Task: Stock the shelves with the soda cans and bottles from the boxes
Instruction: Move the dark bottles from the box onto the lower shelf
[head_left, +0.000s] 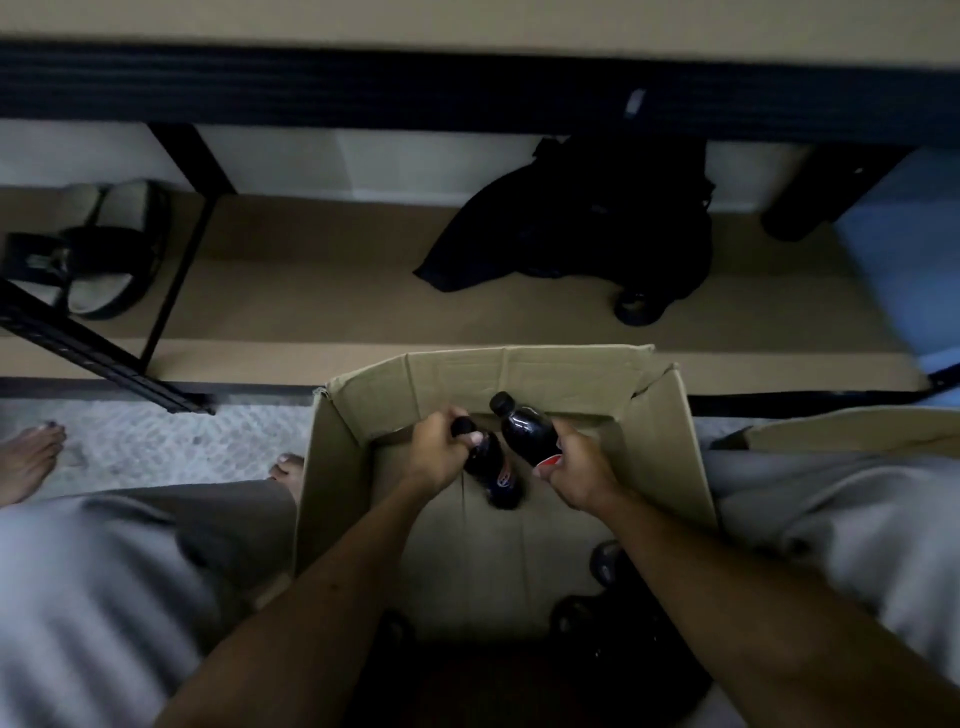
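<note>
An open cardboard box (670, 467) stands on the floor between my knees, in front of a low shelf. My left hand (439, 457) grips a dark soda bottle (493, 478) near its black cap, inside the box. My right hand (579, 475) holds a second dark soda bottle (524, 431) by its lower part, cap pointing up and away. More dark bottles (605, 564) lie in the box's near right corner, partly hidden by my right forearm. The bottom shelf board (322, 291) lies just beyond the box.
A pair of sandals (104, 249) sits on the shelf's left end behind a black upright post (179, 270). A black bag (582, 234) rests on the shelf at centre right. A blue object (904, 249) stands at far right. Another cardboard box (857, 431) is at my right. Bare feet (31, 457) rest on pale carpet.
</note>
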